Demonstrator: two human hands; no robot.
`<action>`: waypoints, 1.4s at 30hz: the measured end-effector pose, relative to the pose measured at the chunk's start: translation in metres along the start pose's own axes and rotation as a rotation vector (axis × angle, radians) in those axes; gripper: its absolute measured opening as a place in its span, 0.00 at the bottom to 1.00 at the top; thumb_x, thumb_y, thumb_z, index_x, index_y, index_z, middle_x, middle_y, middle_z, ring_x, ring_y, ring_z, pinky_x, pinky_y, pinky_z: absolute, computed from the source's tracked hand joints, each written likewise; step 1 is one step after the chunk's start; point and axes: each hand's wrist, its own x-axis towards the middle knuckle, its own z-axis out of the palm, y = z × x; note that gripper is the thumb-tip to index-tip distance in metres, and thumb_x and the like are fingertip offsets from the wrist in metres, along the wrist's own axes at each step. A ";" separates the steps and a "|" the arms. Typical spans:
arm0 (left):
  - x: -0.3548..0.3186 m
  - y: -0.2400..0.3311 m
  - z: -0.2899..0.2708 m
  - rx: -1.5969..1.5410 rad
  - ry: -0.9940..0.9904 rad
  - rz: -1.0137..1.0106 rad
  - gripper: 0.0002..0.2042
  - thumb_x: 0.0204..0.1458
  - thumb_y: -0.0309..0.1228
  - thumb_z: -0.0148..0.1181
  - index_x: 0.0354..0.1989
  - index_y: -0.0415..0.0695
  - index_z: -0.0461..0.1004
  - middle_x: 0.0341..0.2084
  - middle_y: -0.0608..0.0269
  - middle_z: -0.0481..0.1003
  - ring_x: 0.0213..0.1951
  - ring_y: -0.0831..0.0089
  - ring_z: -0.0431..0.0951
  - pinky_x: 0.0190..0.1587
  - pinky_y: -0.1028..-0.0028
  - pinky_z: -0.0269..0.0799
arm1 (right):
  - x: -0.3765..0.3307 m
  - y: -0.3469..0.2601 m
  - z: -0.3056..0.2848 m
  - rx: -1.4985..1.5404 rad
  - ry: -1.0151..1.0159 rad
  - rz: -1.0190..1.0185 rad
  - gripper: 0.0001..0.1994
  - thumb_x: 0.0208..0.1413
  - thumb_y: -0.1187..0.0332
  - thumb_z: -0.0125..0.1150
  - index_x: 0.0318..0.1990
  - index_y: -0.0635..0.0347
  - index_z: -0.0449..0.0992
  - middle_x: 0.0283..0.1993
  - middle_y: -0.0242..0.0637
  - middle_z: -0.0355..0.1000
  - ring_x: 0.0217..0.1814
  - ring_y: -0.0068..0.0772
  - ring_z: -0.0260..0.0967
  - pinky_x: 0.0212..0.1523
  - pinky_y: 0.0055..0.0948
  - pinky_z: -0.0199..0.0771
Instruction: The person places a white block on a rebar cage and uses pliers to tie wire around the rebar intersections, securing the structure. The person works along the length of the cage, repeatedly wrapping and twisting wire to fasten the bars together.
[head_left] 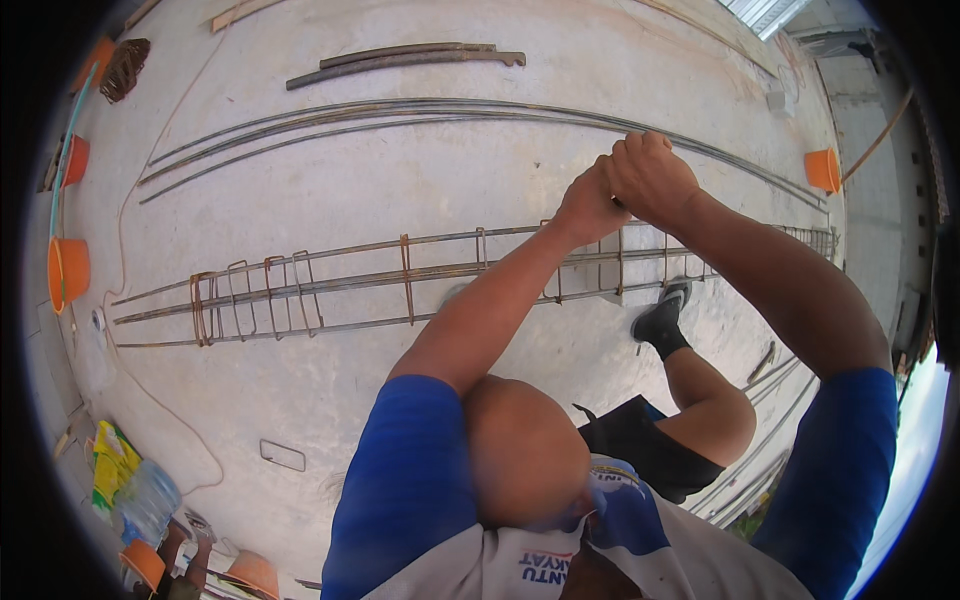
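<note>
The head view looks down on both hands closed into fists, pressed against each other above a rebar cage (400, 285). The fingers of the right hand (650, 178) are curled tight, knuckles up; what they grip is hidden inside the fist. The left hand (588, 205) sits just beside and slightly below it, fingers also curled, touching the right; what it pinches cannot be told. Directly under the fingers the cage of long rusty bars and square stirrups runs across the concrete floor (420, 180), most of it stretching away to the left of the hands. Beyond the fingers lie loose long bars (400, 115), and farther still a short dark pipe (400, 62). Below the hands a black shoe (662, 318) stands by the cage. Orange buckets (68, 270) stand well apart at the far left, and another one (822, 170) just right of the hands.
</note>
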 end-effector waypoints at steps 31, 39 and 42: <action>-0.042 0.023 0.011 0.236 0.063 -0.059 0.26 0.41 0.37 0.69 0.48 0.41 0.66 0.40 0.53 0.73 0.46 0.55 0.73 0.50 0.61 0.67 | 0.032 0.025 -0.030 0.723 -0.969 -0.078 0.14 0.48 0.68 0.60 0.44 0.54 0.78 0.35 0.43 0.77 0.33 0.40 0.76 0.34 0.37 0.75; -0.009 0.010 -0.009 0.121 -0.021 0.022 0.22 0.42 0.34 0.67 0.47 0.42 0.70 0.39 0.54 0.77 0.43 0.56 0.77 0.44 0.63 0.73 | -0.018 0.009 -0.052 0.105 -0.233 0.001 0.19 0.45 0.62 0.63 0.46 0.61 0.75 0.38 0.39 0.76 0.39 0.40 0.73 0.35 0.45 0.71; -0.013 0.024 0.003 0.217 -0.057 0.214 0.23 0.41 0.33 0.68 0.47 0.42 0.69 0.39 0.55 0.77 0.42 0.57 0.77 0.44 0.63 0.72 | -0.033 -0.008 0.019 0.052 0.133 -0.068 0.17 0.46 0.64 0.61 0.44 0.59 0.75 0.34 0.36 0.74 0.35 0.41 0.72 0.31 0.45 0.70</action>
